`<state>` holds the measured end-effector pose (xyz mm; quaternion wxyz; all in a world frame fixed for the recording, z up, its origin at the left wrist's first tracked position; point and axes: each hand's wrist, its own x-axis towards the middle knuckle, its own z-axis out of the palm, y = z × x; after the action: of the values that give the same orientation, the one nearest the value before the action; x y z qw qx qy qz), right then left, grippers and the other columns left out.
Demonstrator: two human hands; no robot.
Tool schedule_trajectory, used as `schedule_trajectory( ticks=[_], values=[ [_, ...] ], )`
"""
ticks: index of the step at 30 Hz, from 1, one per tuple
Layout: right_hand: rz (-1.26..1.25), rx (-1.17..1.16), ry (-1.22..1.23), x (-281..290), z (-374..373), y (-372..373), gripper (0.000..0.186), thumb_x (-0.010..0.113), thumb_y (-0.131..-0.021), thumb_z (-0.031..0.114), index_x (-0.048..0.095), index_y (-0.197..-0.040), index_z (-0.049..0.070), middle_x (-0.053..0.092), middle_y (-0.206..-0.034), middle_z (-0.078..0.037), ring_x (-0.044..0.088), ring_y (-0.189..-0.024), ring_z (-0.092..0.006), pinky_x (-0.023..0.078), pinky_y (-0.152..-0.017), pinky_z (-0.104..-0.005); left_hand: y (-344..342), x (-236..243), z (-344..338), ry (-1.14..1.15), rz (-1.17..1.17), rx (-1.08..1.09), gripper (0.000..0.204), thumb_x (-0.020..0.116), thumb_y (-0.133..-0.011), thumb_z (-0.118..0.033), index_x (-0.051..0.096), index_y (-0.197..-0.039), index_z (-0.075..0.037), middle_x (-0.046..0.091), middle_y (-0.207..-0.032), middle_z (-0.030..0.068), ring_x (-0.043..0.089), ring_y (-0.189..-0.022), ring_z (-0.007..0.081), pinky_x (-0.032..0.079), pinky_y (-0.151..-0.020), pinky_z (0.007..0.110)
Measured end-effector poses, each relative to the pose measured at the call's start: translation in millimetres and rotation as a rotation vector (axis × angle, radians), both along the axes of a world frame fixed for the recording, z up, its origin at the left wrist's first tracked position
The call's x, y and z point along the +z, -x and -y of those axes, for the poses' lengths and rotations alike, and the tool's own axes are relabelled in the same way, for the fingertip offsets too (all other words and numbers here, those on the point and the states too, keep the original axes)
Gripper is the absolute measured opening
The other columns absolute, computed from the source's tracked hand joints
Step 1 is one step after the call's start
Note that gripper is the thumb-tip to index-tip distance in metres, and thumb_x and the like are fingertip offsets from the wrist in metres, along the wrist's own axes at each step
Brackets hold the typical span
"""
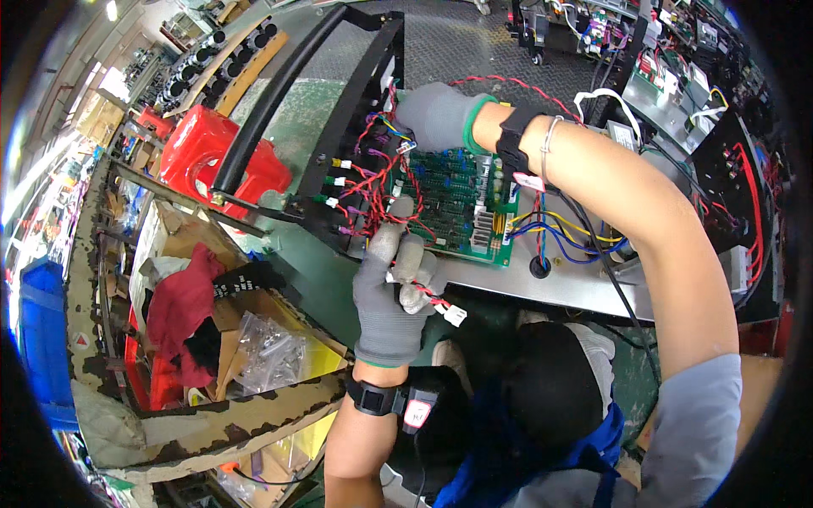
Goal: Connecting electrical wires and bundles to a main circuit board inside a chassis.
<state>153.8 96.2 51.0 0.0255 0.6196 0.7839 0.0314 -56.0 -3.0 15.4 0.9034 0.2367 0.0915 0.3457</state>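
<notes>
My left hand (396, 292), in a grey glove, is closed with curled fingers round a twisted red-and-black wire. The wire's white connector (456, 316) sticks out on the right of the hand. Its thumb and forefinger reach up to a tangle of red wires (366, 188) behind a black front panel (345, 140). My right hand (436, 117), also gloved, is at the upper end of that panel, above the green circuit board (449, 190). Its fingertips are hidden among the wires. Just under it is a small white plug (407, 146) with blue and yellow wires.
The panel carries a long black handle bar (275, 106). Yellow and blue cables (563, 233) run from the board across the metal chassis (542, 284). A red plastic stool (212, 157) stands at left. Below it, a worn cart (229, 415) holds bags and a red cloth (182, 313).
</notes>
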Motion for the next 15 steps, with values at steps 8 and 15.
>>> schedule_trajectory(
  ticks=[8, 15],
  values=[
    [-0.095, 0.133, -0.022, -19, -14, -17, 0.022, 0.064, -0.067, 0.011, 0.063, -0.089, 0.01, 0.064, -0.079, -0.014, 0.062, -0.078, -0.0358, 0.049, -0.064, -0.0455, -5, 3, 1, 0.05, 0.045, 0.011, 0.035, 0.038, -0.097, -0.022, 0.042, -0.127, -0.004, 0.033, -0.055, -0.0047, 0.032, -0.04, 0.0053, 0.03, -0.041, 0.022],
    [-0.139, 0.204, -0.014, -18, -15, -19, 0.029, 0.068, -0.064, 0.011, 0.065, -0.093, 0.015, 0.065, -0.081, -0.011, 0.062, -0.079, -0.034, 0.049, -0.064, -0.043, -6, 3, 1, 0.035, 0.069, -0.019, 0.032, 0.038, -0.096, -0.022, 0.046, -0.122, -0.004, 0.038, -0.055, -0.0033, 0.034, -0.039, 0.0063, 0.029, -0.039, 0.022]
  ],
)
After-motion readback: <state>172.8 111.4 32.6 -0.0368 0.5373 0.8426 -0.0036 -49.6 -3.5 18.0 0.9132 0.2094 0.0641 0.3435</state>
